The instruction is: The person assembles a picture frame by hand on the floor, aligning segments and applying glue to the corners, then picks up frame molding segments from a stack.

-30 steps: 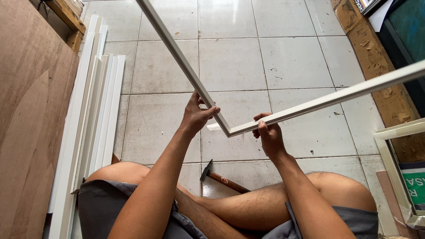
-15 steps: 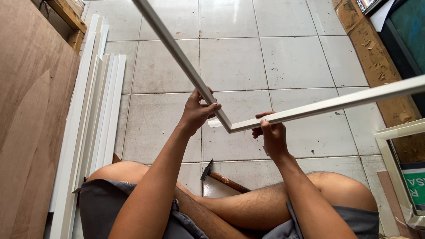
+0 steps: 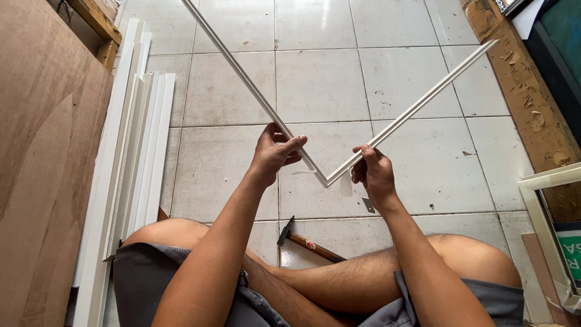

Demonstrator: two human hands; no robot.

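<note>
Left hand (image 3: 273, 151) grasps the strip toward eleven o'clock, right hand (image 3: 374, 172) the strip toward two o'clock; uneven pressure could spring their mitred corner (image 3: 324, 180) apart.

bright, sharp; edges perhaps bowed

Two white strips joined in a V, held above the tiled floor.

The left strip (image 3: 245, 79) runs up and leftward out of view; the right strip (image 3: 423, 100) runs up and rightward. Both are long, thin and straight, and their lower ends meet at a mitred corner (image 3: 325, 182).
</note>
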